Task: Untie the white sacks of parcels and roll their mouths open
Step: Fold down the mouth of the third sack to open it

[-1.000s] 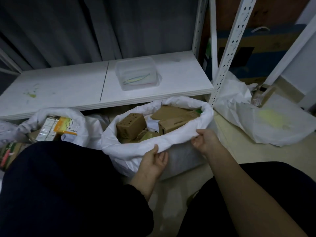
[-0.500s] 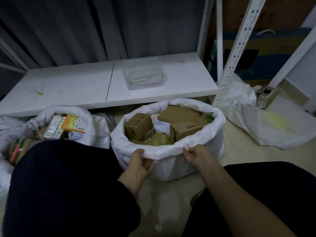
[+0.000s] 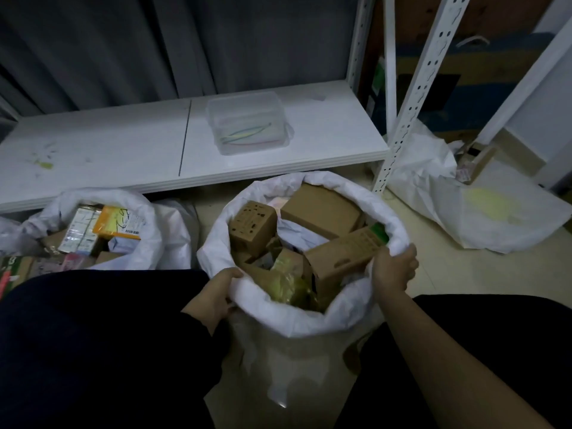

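My left hand (image 3: 213,295) and right hand (image 3: 394,269) each clamp their grip on opposite sides of the tall white woven sack (image 3: 294,360), at its rolled rim, to spread the mouth wide.

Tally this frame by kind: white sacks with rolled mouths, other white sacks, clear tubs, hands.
White sacks with rolled mouths: 2 (middle sack, left sack)
Other white sacks: 1 (right sack, slumped on the floor)
Clear tubs: 1 (on the shelf)
Hands: 2 (left hand, right hand, both gripping the middle sack's rim)
Total: 6
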